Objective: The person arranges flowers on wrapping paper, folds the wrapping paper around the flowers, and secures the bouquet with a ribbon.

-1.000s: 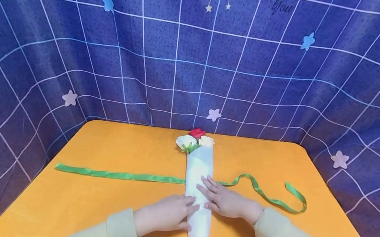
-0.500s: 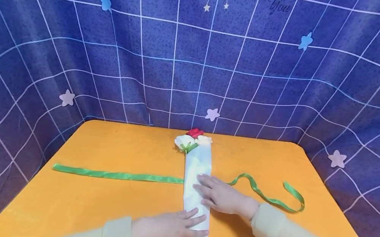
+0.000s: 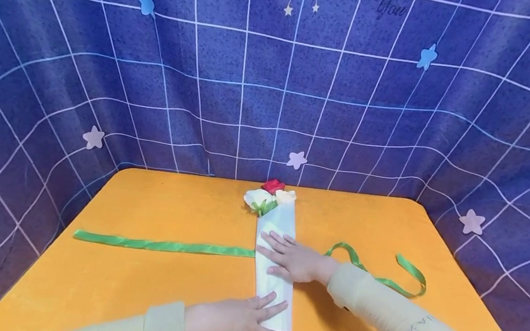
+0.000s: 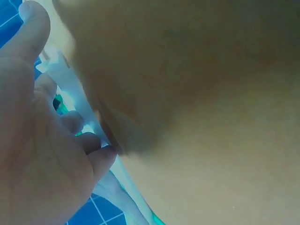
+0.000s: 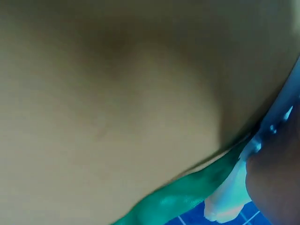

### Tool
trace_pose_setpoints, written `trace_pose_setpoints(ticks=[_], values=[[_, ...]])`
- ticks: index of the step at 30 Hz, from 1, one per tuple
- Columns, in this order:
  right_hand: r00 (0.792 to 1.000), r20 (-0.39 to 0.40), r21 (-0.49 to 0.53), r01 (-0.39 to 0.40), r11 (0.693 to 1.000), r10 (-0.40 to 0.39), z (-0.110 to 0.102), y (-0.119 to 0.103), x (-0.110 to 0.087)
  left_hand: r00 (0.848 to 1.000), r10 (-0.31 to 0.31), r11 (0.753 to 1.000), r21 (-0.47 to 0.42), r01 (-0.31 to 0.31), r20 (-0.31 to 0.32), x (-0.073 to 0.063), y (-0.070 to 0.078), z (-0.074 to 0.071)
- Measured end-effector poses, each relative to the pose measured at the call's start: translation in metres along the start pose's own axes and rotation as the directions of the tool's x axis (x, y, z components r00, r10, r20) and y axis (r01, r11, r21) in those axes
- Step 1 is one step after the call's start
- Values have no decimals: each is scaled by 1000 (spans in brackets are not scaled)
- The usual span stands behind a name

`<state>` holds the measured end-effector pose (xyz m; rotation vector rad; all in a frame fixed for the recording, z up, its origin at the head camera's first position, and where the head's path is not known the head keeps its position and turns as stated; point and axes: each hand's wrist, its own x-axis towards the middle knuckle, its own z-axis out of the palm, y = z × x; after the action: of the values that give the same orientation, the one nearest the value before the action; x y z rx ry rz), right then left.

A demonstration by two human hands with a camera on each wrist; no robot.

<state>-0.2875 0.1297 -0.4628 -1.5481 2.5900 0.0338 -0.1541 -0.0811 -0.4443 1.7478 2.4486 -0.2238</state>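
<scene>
A small bouquet wrapped in white paper (image 3: 281, 219) lies lengthwise on the table. From its far end show a red flower (image 3: 272, 186), a white flower (image 3: 257, 199) and a cream flower (image 3: 285, 197). My left hand (image 3: 235, 322) rests with spread fingers across the lower part of the wrap. Higher up, the straight fingers of my right hand (image 3: 296, 262) press on the paper. A green ribbon (image 3: 166, 245) passes beneath the bouquet, crossing it sideways. In the right wrist view the ribbon (image 5: 173, 201) runs under the paper beside the right hand (image 5: 276, 168).
The ribbon's left length lies straight, while its right tail (image 3: 415, 273) curls on the orange table (image 3: 170, 204). Behind the table hangs a blue curtain (image 3: 213, 102) with a white grid and stars. The right sleeve (image 3: 390, 311) covers part of the ribbon.
My left hand has gone from gripping the wrap's left edge to lying spread over its lower end. My right hand has slid up and left onto the paper.
</scene>
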Motion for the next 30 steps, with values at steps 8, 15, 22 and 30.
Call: trace_pose_setpoints(ticks=[8, 15, 22, 30], values=[[998, 39, -32, -48, 998, 49, 4, 11, 10, 1000, 22, 998, 66, -21, -6, -1, 5, 0], [993, -109, 189, 55, 980, -35, -15, 22, 4, 999, 25, 998, 67, -22, -38, -2, 4, -1], [948, -291, 212, -65, 975, 126, -42, 45, -34, 998, 24, 1000, -12, -25, -59, -1, 1, 3], [959, -120, 150, -239, 959, 257, -31, 66, -88, 997, -26, 966, -257, 8, -67, 7, -8, 1]])
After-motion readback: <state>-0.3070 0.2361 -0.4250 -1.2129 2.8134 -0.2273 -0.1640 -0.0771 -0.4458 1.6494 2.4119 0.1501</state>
